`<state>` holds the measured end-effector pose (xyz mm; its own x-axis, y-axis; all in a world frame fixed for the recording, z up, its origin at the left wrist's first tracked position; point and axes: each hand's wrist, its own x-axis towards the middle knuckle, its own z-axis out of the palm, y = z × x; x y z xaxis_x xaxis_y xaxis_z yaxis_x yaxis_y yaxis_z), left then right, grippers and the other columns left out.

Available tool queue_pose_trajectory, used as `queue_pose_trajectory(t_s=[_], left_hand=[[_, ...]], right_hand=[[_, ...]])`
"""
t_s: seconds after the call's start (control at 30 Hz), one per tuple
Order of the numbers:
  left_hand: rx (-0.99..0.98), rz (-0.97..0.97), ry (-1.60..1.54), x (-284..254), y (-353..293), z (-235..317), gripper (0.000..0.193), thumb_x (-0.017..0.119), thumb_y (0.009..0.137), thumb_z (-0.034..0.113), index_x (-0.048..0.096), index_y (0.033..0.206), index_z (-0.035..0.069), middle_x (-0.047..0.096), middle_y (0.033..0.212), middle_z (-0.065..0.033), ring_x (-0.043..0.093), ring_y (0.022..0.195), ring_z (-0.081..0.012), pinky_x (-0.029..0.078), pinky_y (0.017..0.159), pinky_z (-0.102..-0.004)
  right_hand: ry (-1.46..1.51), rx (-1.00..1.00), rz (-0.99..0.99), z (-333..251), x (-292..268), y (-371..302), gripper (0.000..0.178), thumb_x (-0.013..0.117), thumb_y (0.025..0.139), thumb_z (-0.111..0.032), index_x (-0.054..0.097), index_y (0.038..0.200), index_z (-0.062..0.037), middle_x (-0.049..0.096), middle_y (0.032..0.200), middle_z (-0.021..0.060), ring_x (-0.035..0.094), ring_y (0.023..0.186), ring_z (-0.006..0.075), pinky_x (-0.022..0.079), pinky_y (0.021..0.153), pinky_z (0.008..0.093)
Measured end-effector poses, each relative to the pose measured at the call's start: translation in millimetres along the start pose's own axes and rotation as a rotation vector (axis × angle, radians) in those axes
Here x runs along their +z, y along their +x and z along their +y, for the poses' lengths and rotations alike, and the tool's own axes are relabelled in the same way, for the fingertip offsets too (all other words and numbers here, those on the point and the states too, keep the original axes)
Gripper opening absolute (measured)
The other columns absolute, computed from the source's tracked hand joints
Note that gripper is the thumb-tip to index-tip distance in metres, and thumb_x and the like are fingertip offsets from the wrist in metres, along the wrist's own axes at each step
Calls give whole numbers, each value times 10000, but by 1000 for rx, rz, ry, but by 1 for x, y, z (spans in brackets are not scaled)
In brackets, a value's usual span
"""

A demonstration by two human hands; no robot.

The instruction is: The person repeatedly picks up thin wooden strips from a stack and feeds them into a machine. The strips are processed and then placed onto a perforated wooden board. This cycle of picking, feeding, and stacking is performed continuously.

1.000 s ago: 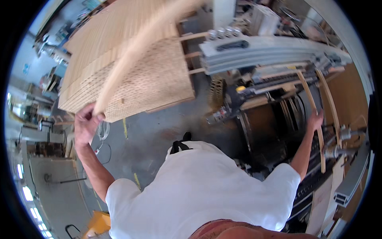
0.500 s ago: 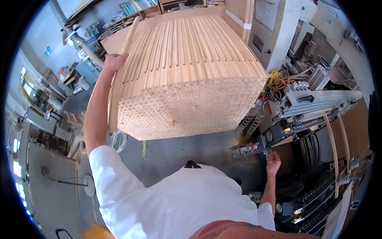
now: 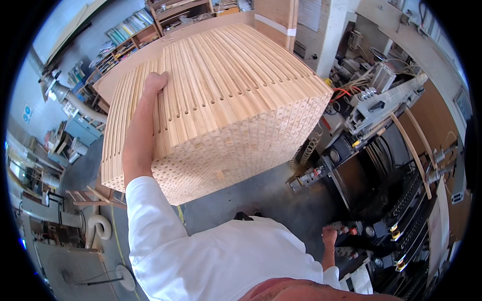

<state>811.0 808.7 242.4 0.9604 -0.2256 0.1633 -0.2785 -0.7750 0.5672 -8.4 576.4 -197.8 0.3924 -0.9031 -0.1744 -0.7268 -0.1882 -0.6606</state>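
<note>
A large block of pale wooden strips (image 3: 236, 75), stacked side by side and in layers, stands in front of me. Each strip has a long groove on top, and the ends facing me are dotted with round holes. My left hand (image 3: 155, 83) rests on top, where the upper layer steps down to a lower one at the left. Its fingers curl round a wooden strip (image 3: 159, 118) along that step; the fingertips are hidden. Low on the right, my right hand (image 3: 329, 236) hangs with curled fingers beside a machine (image 3: 369, 231) with a red part. Nothing shows in it.
Black rails and clamps fill the right side, with two loose wooden strips (image 3: 411, 153) leaning there. A coiled air hose (image 3: 312, 148) hangs behind the block's right corner. At the left stand a wooden rack (image 3: 88, 197) and a fan (image 3: 125, 277). Shelves (image 3: 133, 37) line the back.
The strip my left hand held raised along the block's left side is down on the stack. My view has turned, and my right hand has dropped lower and nearer my body.
</note>
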Motion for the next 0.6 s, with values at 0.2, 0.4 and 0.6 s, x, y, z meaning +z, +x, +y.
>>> queue_pose_trajectory(t_s=[0.2,0.4,0.6], left_hand=[[609,447,250,-89,54,-95,446,561,893,372,687,964,-50,703,908,-210,672,883,-321,514,772,-430],[465,243,-564,-38,-244,140,379,526,1001,270,599,1277,20,670,1120,-162,645,982,-237,535,843,-340],[871,-424,-433,138,-441,150,151,564,916,72,656,998,-16,652,959,-141,619,918,-252,498,851,-372]], right_hand=[[-49,-186,90,56,53,1,207,605,816,-223,637,730,-38,634,708,178,620,666,383,484,601,473],[46,301,340,-33,-58,-86,344,652,886,-226,645,1171,-33,679,1042,182,640,997,349,504,869,401],[12,248,545,-37,-105,-183,322,671,852,-177,627,1146,-52,646,1103,152,614,1033,356,504,879,439]])
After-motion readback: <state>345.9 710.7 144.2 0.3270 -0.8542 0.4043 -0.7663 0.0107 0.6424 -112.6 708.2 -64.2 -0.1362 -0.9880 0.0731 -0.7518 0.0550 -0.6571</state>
